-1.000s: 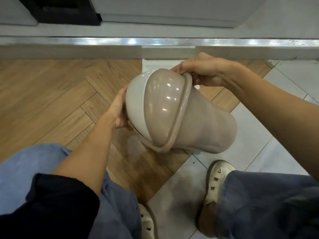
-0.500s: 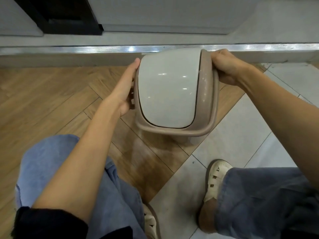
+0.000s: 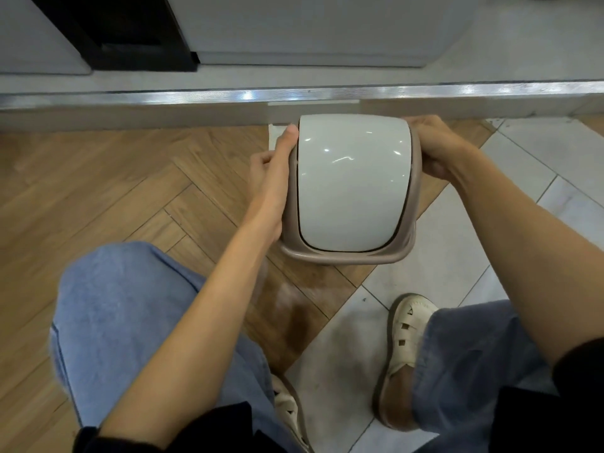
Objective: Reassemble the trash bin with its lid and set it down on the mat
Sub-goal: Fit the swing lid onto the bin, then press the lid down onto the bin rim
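I look straight down on the trash bin. Its lid is on: a white swing flap [image 3: 351,181] set in a taupe rim [image 3: 340,257]. The bin's body is hidden beneath the lid. My left hand [image 3: 273,178] clasps the lid's left side, thumb up at the top corner. My right hand [image 3: 436,147] grips the upper right edge of the rim. The bin is upright over the floor mat [image 3: 163,194], printed with wood herringbone and pale tile; I cannot tell whether its base touches the mat.
A metal threshold strip [image 3: 294,93] and a grey step run across just beyond the bin. My knees in blue jeans and my beige shoe [image 3: 405,341] are close below the bin. A dark opening [image 3: 130,31] sits at the far left.
The bin has swung from lying tilted on its side to upright, lid facing me, and has dropped lower and slightly right. Both hands stayed on it, the left shifting onto the lid's side.
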`<state>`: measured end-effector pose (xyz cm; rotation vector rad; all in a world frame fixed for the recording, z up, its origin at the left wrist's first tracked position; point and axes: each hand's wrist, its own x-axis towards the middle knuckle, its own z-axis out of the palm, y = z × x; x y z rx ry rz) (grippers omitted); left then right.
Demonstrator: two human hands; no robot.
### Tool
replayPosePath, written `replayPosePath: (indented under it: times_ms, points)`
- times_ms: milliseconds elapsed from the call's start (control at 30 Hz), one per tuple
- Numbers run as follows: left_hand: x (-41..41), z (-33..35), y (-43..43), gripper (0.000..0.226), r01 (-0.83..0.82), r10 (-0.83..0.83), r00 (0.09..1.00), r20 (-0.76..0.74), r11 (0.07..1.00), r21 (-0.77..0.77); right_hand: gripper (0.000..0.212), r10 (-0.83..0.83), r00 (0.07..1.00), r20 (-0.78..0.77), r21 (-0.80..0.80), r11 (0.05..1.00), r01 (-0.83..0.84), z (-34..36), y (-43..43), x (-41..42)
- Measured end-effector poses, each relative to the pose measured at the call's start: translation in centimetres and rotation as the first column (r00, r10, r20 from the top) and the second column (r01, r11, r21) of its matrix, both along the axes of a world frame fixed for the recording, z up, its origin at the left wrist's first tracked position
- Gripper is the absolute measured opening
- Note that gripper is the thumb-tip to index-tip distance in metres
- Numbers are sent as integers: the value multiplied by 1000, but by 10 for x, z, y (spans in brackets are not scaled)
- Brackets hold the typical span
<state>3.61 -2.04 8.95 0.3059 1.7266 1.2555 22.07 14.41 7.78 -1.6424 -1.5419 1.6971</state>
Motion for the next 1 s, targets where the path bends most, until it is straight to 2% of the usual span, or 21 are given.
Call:
replayPosePath:
  times_ms: [133,233,300,367,500,567,733,900,1000]
  points:
    - [1,0,-1,76,-58,58,998,2,998,14,20,-66,998,24,43,997,64,16,-10,0]
    - [-2,1,-9,62,-51,53,998,-43,998,32,32,-190,982,10,104,977,188,38,-33,10]
    - [-1,-2,-21,60,-58,60,996,-61,998,29,39,-239,971,-27,140,960,241,46,-60,21]
    - [2,-6,-36,69,-70,74,995,-69,996,54,49,-234,970,-69,161,957,243,46,-90,26]
    - [12,-20,-42,99,-34,35,999,-26,998,52,79,-155,983,-97,78,984,163,21,-120,21]
    - [16,-29,-38,107,-30,31,999,-15,998,57,79,-147,981,-127,62,986,155,9,-121,18]
    - [16,-47,-26,67,-105,105,994,2,991,81,65,-135,974,-184,109,982,157,-3,-113,17]
    - [10,-50,-16,69,-107,106,994,14,988,108,81,-132,982,-135,189,970,156,-12,-104,8]
    - [6,-49,-6,60,-114,117,993,-15,984,135,81,-121,983,-135,213,966,149,-10,-94,-1]
